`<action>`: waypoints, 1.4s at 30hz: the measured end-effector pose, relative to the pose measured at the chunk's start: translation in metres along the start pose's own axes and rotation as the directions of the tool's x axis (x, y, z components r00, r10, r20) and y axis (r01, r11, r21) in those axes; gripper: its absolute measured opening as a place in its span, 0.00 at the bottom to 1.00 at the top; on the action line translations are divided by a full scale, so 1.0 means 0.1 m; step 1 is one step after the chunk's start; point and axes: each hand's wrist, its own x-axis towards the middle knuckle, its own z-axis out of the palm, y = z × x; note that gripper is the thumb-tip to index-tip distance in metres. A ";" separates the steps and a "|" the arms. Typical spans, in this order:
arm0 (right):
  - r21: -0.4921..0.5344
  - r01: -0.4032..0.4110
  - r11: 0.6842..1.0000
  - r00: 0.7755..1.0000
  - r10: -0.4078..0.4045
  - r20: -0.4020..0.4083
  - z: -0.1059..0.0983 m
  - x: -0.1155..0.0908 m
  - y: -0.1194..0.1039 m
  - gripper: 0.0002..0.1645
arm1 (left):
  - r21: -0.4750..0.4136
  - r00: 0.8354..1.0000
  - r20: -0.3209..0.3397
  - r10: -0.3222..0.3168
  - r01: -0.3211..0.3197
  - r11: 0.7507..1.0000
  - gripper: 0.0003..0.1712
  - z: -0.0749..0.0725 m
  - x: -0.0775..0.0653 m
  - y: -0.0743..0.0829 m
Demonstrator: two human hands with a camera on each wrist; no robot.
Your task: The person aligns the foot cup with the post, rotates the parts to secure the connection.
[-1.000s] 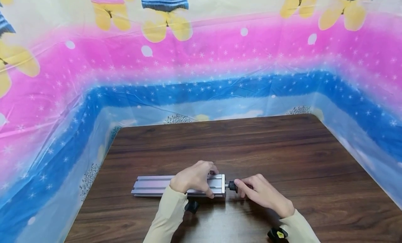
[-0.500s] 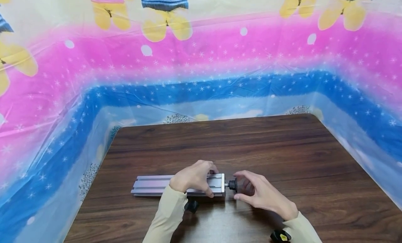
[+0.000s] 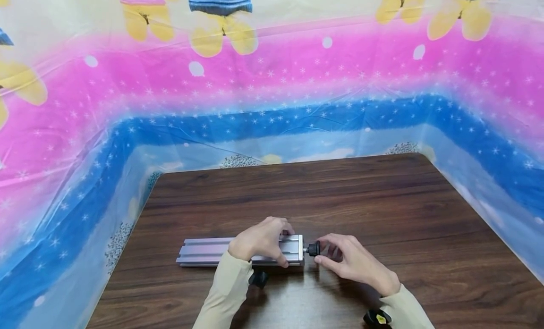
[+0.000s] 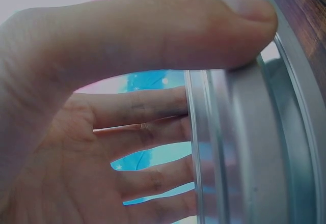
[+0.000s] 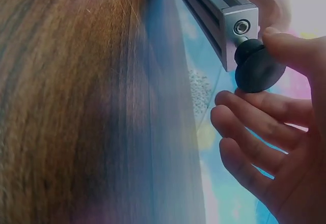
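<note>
A silver aluminium profile [image 3: 204, 251] with long slots lies across the table. My left hand [image 3: 261, 239] grips it near its right end, thumb on the near side and fingers over the far side. In the left wrist view the thumb presses on the profile's grooved face [image 4: 249, 132]. A black leveling foot [image 5: 260, 70] with a round disc sticks out on a metal stem from the end plate [image 5: 230, 43], beside a socket-head screw [image 5: 242, 27]. My right hand [image 3: 354, 260] pinches the disc's edge between thumb and index finger; its other fingers are spread loosely below.
The dark wood-grain table [image 3: 297, 192] stretches behind and to both sides of the profile. A printed pink and blue curtain [image 3: 272, 97] hangs around its far and side edges. Black wrist straps [image 3: 376, 317] show at the cream sleeves.
My right hand pinched the leveling foot, spread its fingers away from it, and now has closed back in around the disc. My left hand and the profile stay in place.
</note>
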 end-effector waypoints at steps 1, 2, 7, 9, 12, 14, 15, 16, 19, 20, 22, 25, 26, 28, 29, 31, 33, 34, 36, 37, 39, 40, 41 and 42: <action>-0.005 -0.005 1.000 1.000 0.005 0.000 0.00 0.00 0.00 0.13 | -0.003 1.000 0.001 0.000 0.000 1.000 0.33 0.00 0.00 0.00; -0.009 -0.014 1.000 1.000 0.015 0.004 0.00 0.00 0.00 0.12 | -0.005 1.000 0.002 0.001 -0.001 1.000 0.33 0.00 0.00 0.01; -0.034 -0.082 0.996 0.996 0.083 0.021 0.01 0.02 0.00 0.12 | -0.005 1.000 0.002 0.015 -0.015 1.000 0.33 -0.02 0.01 0.03; -0.038 -0.101 0.994 0.994 0.102 0.030 0.01 0.02 0.00 0.16 | -0.001 1.000 0.002 0.015 -0.015 1.000 0.33 -0.02 0.01 0.03; -0.040 -0.121 0.992 0.991 0.123 0.046 0.01 0.03 -0.01 0.24 | 0.001 1.000 0.006 0.006 -0.006 1.000 0.33 -0.02 0.01 0.04; -0.035 -0.134 0.990 0.989 0.136 0.056 0.01 0.04 -0.01 0.28 | -0.001 1.000 0.008 0.004 -0.004 1.000 0.33 -0.02 0.01 0.04; -0.029 -0.144 0.989 0.987 0.145 0.064 0.01 0.04 -0.01 0.29 | -0.002 1.000 0.008 0.003 -0.003 1.000 0.33 -0.02 0.00 0.04; -0.023 -0.154 0.988 0.985 0.156 0.071 0.01 0.05 -0.02 0.31 | 0.000 1.000 0.008 0.002 -0.002 1.000 0.33 -0.02 0.00 0.04; 0.000 -0.171 0.985 0.981 0.170 0.087 0.02 0.06 -0.02 0.35 | -0.001 1.000 0.008 0.001 -0.001 1.000 0.33 -0.02 0.00 0.03; 0.010 -0.175 0.985 0.980 0.173 0.093 0.02 0.07 -0.02 0.35 | -0.001 1.000 0.007 -0.001 0.001 1.000 0.33 -0.02 0.00 0.03; 0.023 -0.181 0.983 0.979 0.178 0.099 0.02 0.07 -0.02 0.37 | -0.004 1.000 0.007 -0.001 0.001 1.000 0.33 -0.02 -0.01 0.03; 0.009 -0.202 0.979 0.976 0.201 0.085 0.01 0.05 -0.03 0.38 | -0.005 1.000 0.004 -0.001 0.001 1.000 0.33 -0.02 -0.02 0.03; -0.001 -0.204 0.979 0.977 0.203 0.072 0.00 0.04 -0.03 0.36 | -0.002 1.000 0.002 0.001 -0.001 1.000 0.33 -0.02 -0.02 0.03; -0.018 -0.180 0.983 0.983 0.181 0.043 -0.02 0.02 -0.03 0.27 | -0.002 1.000 0.000 0.006 -0.006 1.000 0.33 -0.03 -0.02 0.03; -0.020 -0.163 0.986 0.986 0.163 0.029 -0.02 0.01 -0.03 0.21 | -0.001 1.000 -0.001 0.008 -0.008 1.000 0.33 -0.03 -0.02 0.03; -0.012 -0.103 0.995 0.995 0.103 0.005 -0.02 -0.01 -0.02 0.14 | 0.000 1.000 -0.002 0.009 -0.009 1.000 0.33 -0.03 -0.02 0.03; 0.017 -0.023 1.000 1.000 0.023 -0.008 -0.02 -0.02 -0.01 0.25 | -0.005 1.000 0.001 0.009 -0.009 1.000 0.33 -0.03 -0.02 0.03; 0.032 0.006 0.999 1.000 -0.006 -0.015 -0.01 -0.02 0.00 0.28 | -0.004 1.000 0.001 0.008 -0.008 1.000 0.33 -0.03 -0.02 0.03; 0.045 0.048 0.998 0.999 -0.047 -0.027 0.00 -0.02 0.00 0.31 | -0.002 1.000 0.002 0.006 -0.006 1.000 0.33 -0.03 -0.01 0.03; 0.047 0.066 0.997 0.997 -0.064 -0.033 0.00 -0.02 0.01 0.30 | -0.001 1.000 0.002 0.006 -0.006 1.000 0.33 -0.03 -0.02 0.03; 0.044 0.080 0.996 0.996 -0.079 -0.041 0.01 -0.02 0.02 0.27 | 0.001 1.000 0.003 0.004 -0.004 1.000 0.33 -0.03 -0.02 0.03; 0.040 0.080 0.996 0.996 -0.078 -0.041 0.01 -0.02 0.02 0.25 | 0.005 1.000 0.003 0.003 -0.003 1.000 0.33 -0.03 -0.02 0.03; 0.034 0.078 0.996 0.996 -0.077 -0.039 0.01 -0.02 0.02 0.23 | 0.008 1.000 0.002 0.001 -0.001 1.000 0.33 -0.03 -0.02 0.03; 0.027 0.073 0.997 0.997 -0.072 -0.035 0.01 -0.02 0.02 0.21 | 0.010 1.000 0.002 -0.001 0.001 1.000 0.33 -0.02 -0.02 0.03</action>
